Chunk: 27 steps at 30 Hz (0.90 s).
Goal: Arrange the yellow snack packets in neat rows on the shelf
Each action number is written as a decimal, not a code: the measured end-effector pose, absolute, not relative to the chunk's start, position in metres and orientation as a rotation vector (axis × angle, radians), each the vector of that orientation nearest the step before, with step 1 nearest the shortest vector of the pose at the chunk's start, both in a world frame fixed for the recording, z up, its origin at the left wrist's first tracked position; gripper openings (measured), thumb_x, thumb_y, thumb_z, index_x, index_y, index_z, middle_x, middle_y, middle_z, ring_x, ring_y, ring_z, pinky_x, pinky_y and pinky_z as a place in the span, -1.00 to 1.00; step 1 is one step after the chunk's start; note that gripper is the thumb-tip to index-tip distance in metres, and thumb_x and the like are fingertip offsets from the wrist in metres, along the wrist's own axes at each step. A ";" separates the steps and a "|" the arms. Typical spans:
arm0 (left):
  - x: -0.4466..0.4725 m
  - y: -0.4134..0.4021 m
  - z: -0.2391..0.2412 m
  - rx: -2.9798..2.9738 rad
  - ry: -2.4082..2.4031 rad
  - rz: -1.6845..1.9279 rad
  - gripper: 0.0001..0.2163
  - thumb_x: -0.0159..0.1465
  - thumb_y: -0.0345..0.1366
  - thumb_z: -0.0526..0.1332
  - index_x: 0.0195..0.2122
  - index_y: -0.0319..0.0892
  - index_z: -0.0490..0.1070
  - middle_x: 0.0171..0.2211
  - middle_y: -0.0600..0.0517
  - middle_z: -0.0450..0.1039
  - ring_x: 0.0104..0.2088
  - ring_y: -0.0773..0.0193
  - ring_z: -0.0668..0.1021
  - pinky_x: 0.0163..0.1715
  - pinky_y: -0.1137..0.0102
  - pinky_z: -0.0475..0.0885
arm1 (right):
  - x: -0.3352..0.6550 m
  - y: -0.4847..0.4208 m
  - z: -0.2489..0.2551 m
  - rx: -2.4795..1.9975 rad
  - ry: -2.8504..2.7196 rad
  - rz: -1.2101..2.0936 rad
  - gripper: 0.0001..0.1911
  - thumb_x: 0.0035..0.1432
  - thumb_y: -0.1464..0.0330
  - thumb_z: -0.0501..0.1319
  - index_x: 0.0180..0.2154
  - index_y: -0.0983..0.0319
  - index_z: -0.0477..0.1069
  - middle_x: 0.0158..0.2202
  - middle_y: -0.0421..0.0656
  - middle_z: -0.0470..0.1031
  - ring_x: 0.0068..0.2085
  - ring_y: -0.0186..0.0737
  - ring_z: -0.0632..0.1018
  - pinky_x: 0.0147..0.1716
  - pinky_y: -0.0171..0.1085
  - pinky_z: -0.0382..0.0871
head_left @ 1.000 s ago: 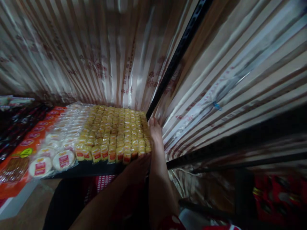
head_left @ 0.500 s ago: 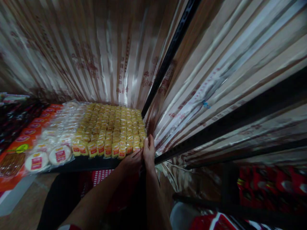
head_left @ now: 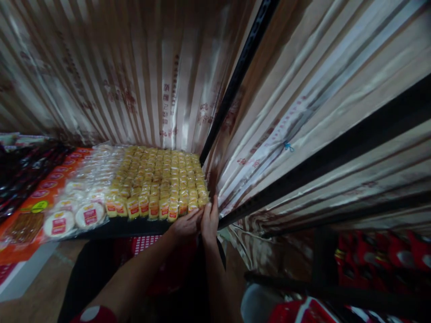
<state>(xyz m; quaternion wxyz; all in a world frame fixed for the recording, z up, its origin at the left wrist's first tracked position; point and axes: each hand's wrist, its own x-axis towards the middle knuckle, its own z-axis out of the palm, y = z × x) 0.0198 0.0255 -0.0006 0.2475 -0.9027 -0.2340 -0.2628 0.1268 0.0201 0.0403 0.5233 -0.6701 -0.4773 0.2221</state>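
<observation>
Both of my hands meet at the front right corner of a dark shelf (head_left: 131,228). My left hand (head_left: 184,226) rests with its fingers curled against the front row of small yellow packets (head_left: 161,184). My right hand (head_left: 210,220) lies beside it with the fingers together and stretched up along the packets' right edge, next to the black shelf post (head_left: 235,85). What, if anything, either hand grips is hidden. The yellow packets with red labels fill the shelf's right part in several tight rows.
Left of the yellow packets lie round white packets (head_left: 77,211) and orange-red boxes (head_left: 37,197). Striped shiny sheeting (head_left: 134,76) hangs behind and to the right. A black rail (head_left: 330,154) crosses on the right, with red packages (head_left: 380,255) below it.
My right hand has drawn back from deep along the packets' right edge to the front corner. My left hand has come up beside it at the front row.
</observation>
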 end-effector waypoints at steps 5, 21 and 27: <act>0.018 0.026 -0.002 -2.432 -0.595 -0.703 -0.57 0.30 -0.32 -0.04 0.16 -0.40 0.19 0.19 -0.21 0.21 0.18 0.14 0.30 0.19 0.24 0.18 | 0.126 0.009 0.035 -1.583 -1.163 0.523 -0.32 0.26 0.06 -0.21 0.23 0.38 0.04 0.28 0.08 0.04 0.29 -0.09 0.07 0.25 0.01 -0.07; -0.052 -0.015 0.063 -2.682 -0.993 -1.127 -0.67 0.20 -0.52 -0.05 -0.17 -0.27 0.46 -0.11 -0.06 0.50 0.02 0.21 0.44 -0.02 0.31 0.44 | 0.109 0.014 0.008 -1.581 -1.335 0.325 0.00 0.06 0.01 0.15 0.28 0.41 -0.28 0.30 0.20 -0.11 0.30 0.05 0.02 0.21 0.04 -0.01; -0.061 0.013 0.087 -2.695 -1.086 -1.254 -0.68 0.23 -0.49 -0.03 -0.06 -0.25 0.38 -0.07 -0.09 0.46 0.04 0.24 0.41 0.05 0.28 0.39 | 0.105 0.029 0.011 -1.661 -1.306 0.240 0.11 -0.05 -0.03 0.22 0.28 0.40 -0.29 0.28 0.25 -0.09 0.28 0.11 0.05 0.18 0.06 0.03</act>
